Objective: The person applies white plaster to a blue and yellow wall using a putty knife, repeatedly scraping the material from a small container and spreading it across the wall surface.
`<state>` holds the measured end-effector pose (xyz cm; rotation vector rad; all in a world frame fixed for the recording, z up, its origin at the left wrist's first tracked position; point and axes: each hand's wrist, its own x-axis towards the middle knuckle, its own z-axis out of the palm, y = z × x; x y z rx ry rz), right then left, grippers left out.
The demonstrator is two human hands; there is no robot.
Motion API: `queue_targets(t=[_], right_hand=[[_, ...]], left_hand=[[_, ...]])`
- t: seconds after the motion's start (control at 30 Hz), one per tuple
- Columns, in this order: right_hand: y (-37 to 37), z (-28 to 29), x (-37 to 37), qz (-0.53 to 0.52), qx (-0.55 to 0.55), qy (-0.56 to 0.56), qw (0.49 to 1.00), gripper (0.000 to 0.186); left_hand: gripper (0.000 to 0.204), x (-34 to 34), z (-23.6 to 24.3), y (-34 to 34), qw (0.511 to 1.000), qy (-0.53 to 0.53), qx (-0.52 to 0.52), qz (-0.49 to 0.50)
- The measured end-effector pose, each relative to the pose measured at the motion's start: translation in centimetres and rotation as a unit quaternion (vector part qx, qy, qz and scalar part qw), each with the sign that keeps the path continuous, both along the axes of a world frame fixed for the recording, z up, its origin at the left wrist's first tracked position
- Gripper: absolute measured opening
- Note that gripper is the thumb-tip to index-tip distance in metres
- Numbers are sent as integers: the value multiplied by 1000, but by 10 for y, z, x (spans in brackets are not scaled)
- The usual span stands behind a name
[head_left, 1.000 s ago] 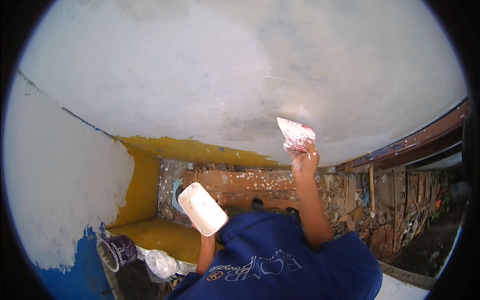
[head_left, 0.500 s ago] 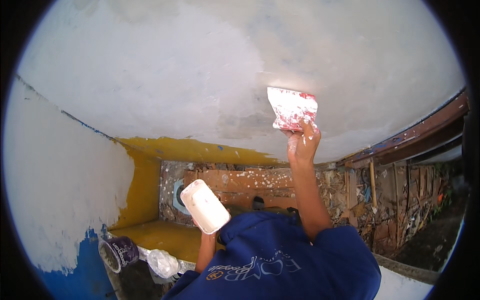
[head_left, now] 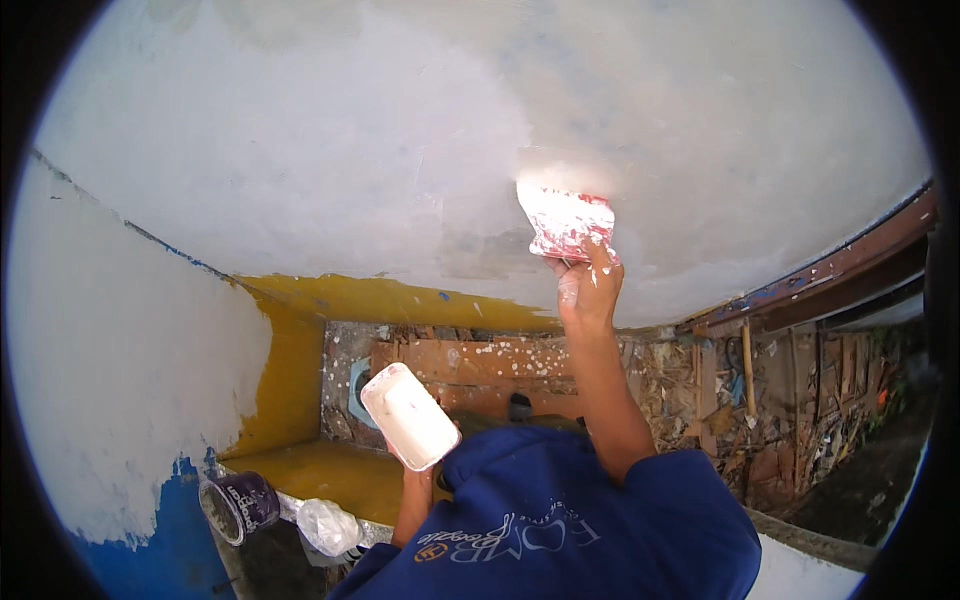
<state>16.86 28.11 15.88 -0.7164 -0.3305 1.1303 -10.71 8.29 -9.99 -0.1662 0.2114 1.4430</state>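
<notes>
My right hand (head_left: 591, 287) grips a wide red putty spreader (head_left: 568, 222) smeared with white filler. Its far edge touches the grey-white wall (head_left: 400, 130), where a wet, shiny patch shows at the blade. White smears mark my thumb and palm. Lower and to the left, my left hand (head_left: 412, 468) holds a white rectangular tub (head_left: 410, 415) from beneath, its fingers mostly hidden. Pale putty coats the inside of the tub.
Yellow and blue paint borders the wall's lower parts. A dark purple bucket (head_left: 238, 507) and a clear plastic bag (head_left: 328, 527) stand on a ledge at lower left. Below lies a paint-spotted brown board (head_left: 480, 360). Debris (head_left: 660, 390) and a wooden stick (head_left: 748, 370) lie at right.
My right hand and the spreader have shifted slightly left along the wall. The tub in my left hand has stayed nearly in place.
</notes>
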Motion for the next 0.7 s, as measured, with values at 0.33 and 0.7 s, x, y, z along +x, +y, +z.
queue_targets(t=[0.33,0.7], right_hand=[[-5,-131,-11,82,-197,65,975,32],[23,-97,-13,33,-161,51,985,27]], left_hand=[[79,-8,-39,-7,993,-103,-43,23],[79,-6,-16,-4,1000,-27,7,5]])
